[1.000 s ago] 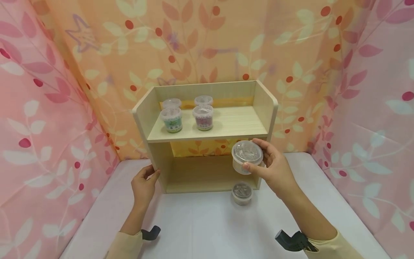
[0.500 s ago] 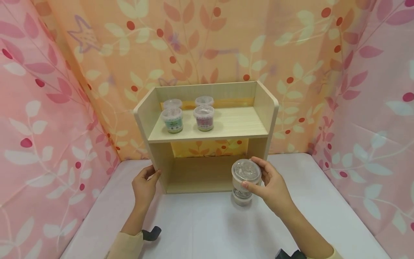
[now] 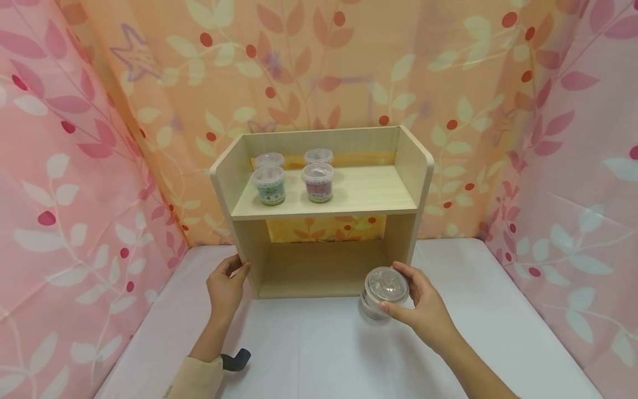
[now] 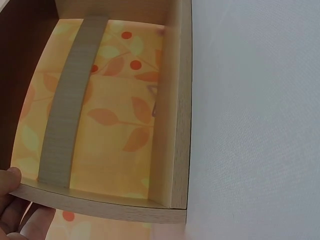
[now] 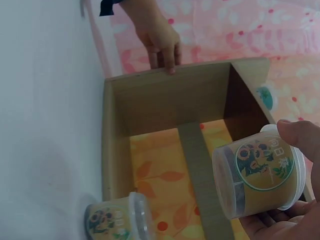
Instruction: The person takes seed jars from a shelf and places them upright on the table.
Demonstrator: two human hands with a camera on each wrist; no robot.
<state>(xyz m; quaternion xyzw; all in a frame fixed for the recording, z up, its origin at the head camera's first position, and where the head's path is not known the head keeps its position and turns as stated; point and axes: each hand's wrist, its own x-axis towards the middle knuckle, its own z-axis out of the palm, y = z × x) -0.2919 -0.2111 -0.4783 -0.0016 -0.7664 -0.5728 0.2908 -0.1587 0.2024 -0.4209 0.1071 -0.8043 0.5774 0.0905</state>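
Observation:
My right hand (image 3: 423,310) grips a clear plastic tub (image 3: 386,284) with a lid, held in front of the shelf's lower right corner. Its sunflower label faces the right wrist view, where thumb and fingers wrap the tub near its lid. A matching tub (image 5: 117,220) stands on the white table below, apart from the held one; the head view mostly hides it. My left hand (image 3: 226,285) pinches the front edge of the left side panel of a pale wooden shelf unit (image 3: 324,213), thumb in front and fingers curled behind.
On the upper shelf's left half stand several lidded tubs, including a green-labelled tub (image 3: 269,187) and a purple-labelled tub (image 3: 318,183). Floral cloth (image 3: 319,66) surrounds the white table (image 3: 309,354) at the back and sides.
My right hand has lowered the held tub from shelf height toward the table, and it now covers most of the tub standing there. The left hand keeps its place on the side panel.

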